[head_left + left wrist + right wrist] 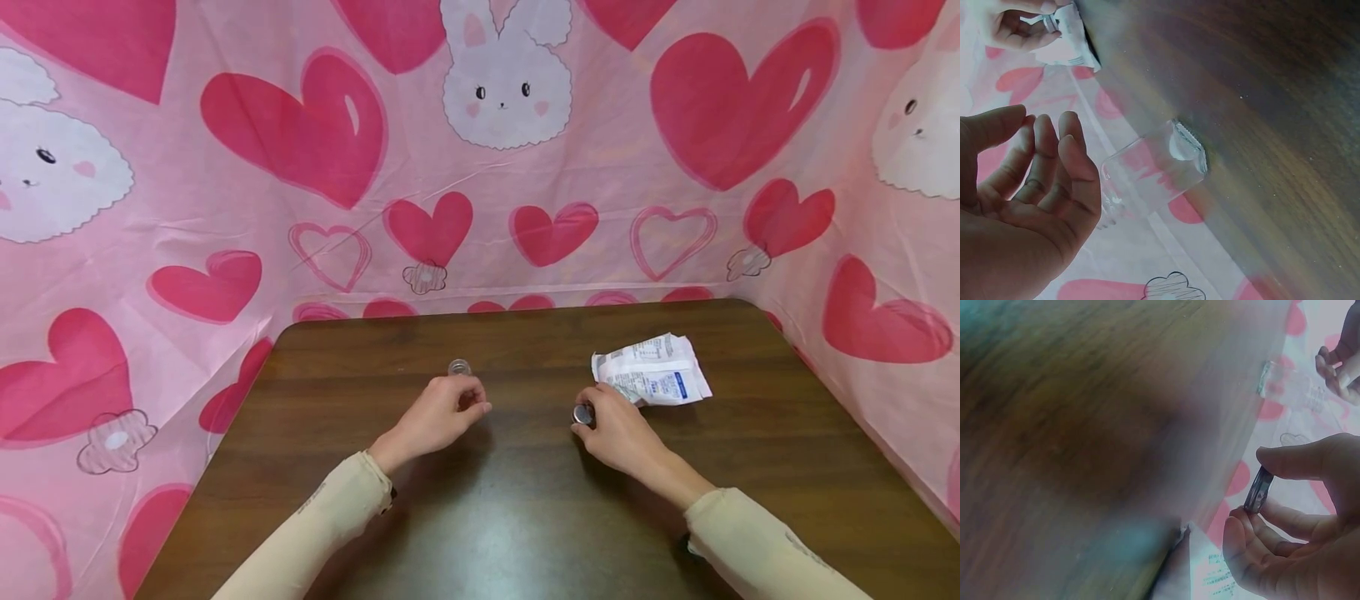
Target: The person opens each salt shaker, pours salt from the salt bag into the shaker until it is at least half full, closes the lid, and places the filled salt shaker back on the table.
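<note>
My left hand [441, 410] hovers just in front of a small clear glass bottle [1154, 165], its fingers loosely curled and nothing between them. The bottle stands upright on the table; in the head view only its round mouth [459, 367] shows above the knuckles. A little white stuff shows at its base in the left wrist view. My right hand [621, 429] pinches a round silver screw cap [1259, 490] between thumb and fingertips. The cap is tilted, its flat face turned up toward the head camera, and it is apart from the bottle.
Just beyond the right hand lies a crumpled white printed packet [656, 371] with a blue label. The brown wooden table [480, 500] ends at a pink cloth backdrop [480, 183] with hearts and rabbits, which also rises along the left and right sides.
</note>
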Available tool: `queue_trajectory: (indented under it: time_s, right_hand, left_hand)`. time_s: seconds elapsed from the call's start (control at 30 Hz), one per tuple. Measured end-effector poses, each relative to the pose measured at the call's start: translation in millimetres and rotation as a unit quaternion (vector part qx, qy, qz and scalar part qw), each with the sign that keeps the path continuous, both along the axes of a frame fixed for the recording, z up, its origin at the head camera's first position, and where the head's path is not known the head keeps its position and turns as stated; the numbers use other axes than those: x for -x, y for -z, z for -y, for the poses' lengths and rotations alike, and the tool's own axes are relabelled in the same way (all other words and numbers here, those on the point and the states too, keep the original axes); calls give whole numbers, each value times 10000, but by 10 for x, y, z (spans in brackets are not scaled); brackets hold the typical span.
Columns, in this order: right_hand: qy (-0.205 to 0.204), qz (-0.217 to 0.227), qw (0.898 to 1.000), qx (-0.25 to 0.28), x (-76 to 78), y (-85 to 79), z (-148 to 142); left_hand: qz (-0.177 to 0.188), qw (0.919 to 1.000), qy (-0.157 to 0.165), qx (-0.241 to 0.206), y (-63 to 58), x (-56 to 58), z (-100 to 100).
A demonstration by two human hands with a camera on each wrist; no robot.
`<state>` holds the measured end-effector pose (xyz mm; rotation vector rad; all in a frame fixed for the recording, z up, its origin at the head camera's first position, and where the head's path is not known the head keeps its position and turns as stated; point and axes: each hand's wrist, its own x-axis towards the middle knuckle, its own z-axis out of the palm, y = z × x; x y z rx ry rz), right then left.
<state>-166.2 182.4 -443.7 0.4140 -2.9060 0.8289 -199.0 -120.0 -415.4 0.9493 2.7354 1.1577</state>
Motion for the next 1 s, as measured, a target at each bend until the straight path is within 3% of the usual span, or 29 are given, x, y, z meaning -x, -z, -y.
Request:
queue_trajectory:
  time_s: [1.0]
  right_hand:
    - [137, -57, 9995, -291, -200, 45, -306]
  left_hand:
    - [-42, 10000, 31, 50, -34, -18, -56]
